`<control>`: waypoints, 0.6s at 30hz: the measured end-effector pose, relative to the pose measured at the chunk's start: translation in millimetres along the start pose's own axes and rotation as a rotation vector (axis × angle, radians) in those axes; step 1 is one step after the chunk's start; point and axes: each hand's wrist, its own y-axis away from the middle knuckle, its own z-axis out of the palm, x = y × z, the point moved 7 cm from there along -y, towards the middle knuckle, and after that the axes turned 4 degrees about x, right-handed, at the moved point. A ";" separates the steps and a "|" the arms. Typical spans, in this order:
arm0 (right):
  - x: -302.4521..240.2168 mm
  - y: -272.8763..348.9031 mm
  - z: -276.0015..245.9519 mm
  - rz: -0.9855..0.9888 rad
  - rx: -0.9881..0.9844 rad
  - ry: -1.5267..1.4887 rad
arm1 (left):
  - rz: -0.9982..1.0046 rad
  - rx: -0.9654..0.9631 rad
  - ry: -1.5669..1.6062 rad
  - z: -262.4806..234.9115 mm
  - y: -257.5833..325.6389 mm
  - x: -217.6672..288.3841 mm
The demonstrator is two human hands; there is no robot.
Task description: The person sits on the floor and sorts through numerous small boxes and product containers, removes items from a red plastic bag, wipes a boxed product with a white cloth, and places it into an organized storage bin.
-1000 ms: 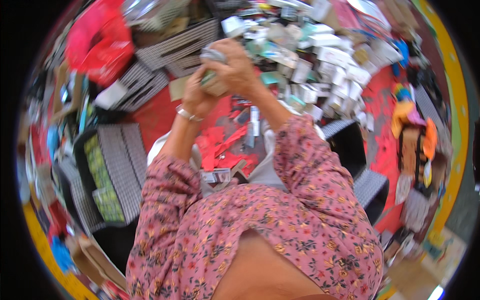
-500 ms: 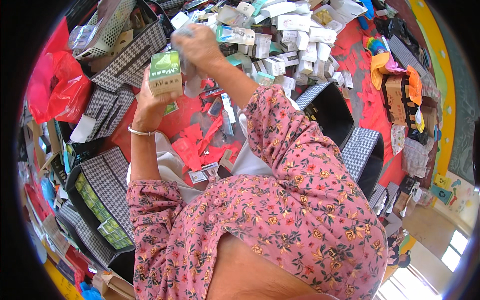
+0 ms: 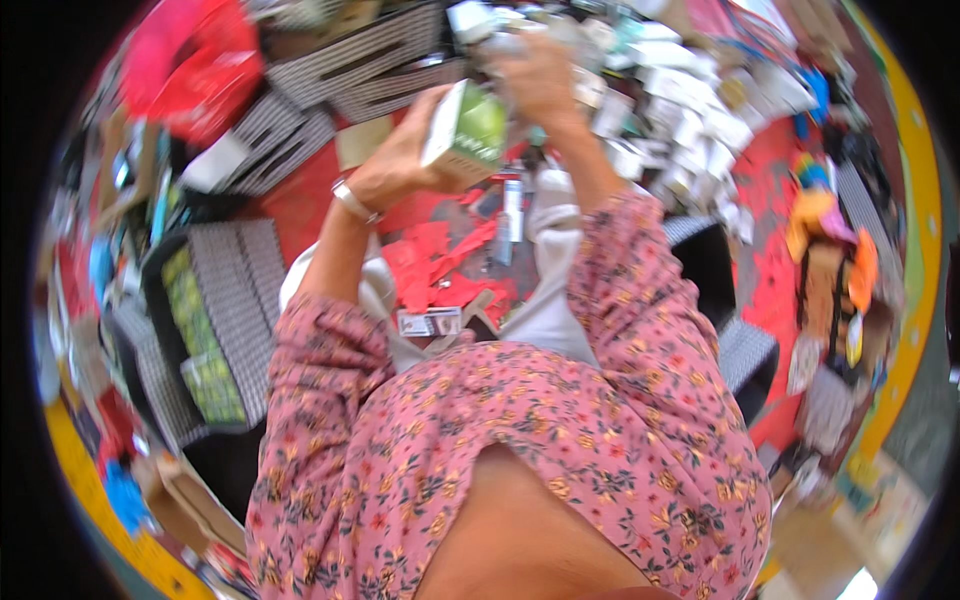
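My left hand (image 3: 405, 148) is closed around a small green-and-white cardboard box (image 3: 476, 128), held tilted above the littered red floor covering. A pale bracelet circles that wrist. Just beyond the box, to its right, my right hand (image 3: 541, 78) is smeared by motion, its fingers bent around a pale grey cloth-like piece (image 3: 506, 45). That piece is too blurred to make out fully. Between my knees, small slim packets (image 3: 514, 208) lie among torn red scraps (image 3: 432, 262). Near my lap is a small printed card (image 3: 430, 322).
A heap of small white boxes (image 3: 672, 125) spreads at the far right. Houndstooth-patterned bins (image 3: 375, 55) stand at the far left. Left of me, a similar bin (image 3: 240, 300) holds several green boxes (image 3: 195, 320). A red plastic bag (image 3: 205, 95) lies at the upper left.
The head view has shifted, so the surroundings sit differently in the picture. The green box has turned and tilted in my left hand. My right hand has moved away from the box, toward the far side.
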 end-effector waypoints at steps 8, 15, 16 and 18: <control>-83.9 2.3 5.4 -0.175 -0.201 -0.271 | -0.087 0.131 0.149 -22.1 5.3 -16.7; 27.7 8.7 -1.4 0.600 -0.041 -0.313 | -0.041 0.278 -0.030 -38.8 3.8 -20.6; 34.7 17.3 3.3 0.828 -0.004 -0.613 | 0.017 0.320 -0.114 -39.4 3.1 -19.1; 26.1 28.2 17.8 0.931 -0.194 -0.546 | 0.127 0.408 -0.286 -35.8 -0.3 -14.4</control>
